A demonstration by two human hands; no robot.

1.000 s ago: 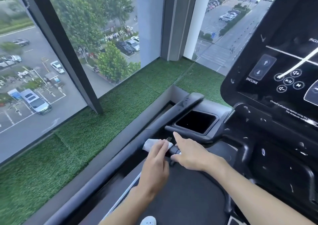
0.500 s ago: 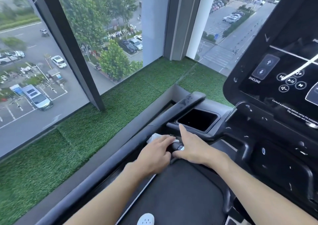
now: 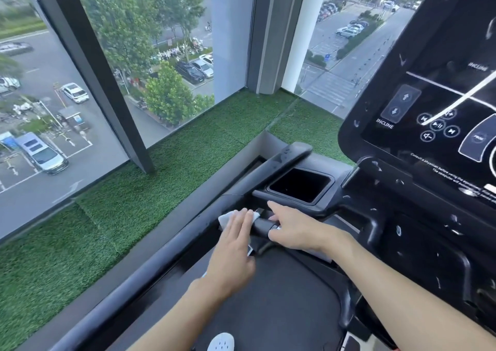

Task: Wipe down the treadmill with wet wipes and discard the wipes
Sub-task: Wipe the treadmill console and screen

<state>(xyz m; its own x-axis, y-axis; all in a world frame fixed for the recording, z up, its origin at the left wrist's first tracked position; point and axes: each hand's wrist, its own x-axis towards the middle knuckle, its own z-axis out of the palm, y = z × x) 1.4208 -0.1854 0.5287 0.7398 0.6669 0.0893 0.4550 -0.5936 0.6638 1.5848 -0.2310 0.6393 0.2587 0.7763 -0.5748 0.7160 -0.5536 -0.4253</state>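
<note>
The black treadmill fills the right and bottom of the head view, with its console (image 3: 429,125) at the upper right. My left hand (image 3: 233,248) lies with straight fingers on a white wet wipe (image 3: 225,218), pressing it against the inner end of the left side rail (image 3: 161,267). Just to its right, my right hand (image 3: 292,229) grips the short black handle bar (image 3: 259,225), thumb under it and index finger stretched out. A sliver of white shows at that thumb; I cannot tell what it is.
A dark cup-holder recess (image 3: 300,184) sits just beyond the hands. Green artificial turf (image 3: 134,203) runs along the floor-to-ceiling window (image 3: 53,109) on the left. The dark deck (image 3: 281,297) lies below my arms, with a white shoe tip (image 3: 220,342) at the bottom edge.
My left hand's fingers, curled over the wipe half a second ago, have straightened and lie flat on it. The right hand has stayed on the handle bar.
</note>
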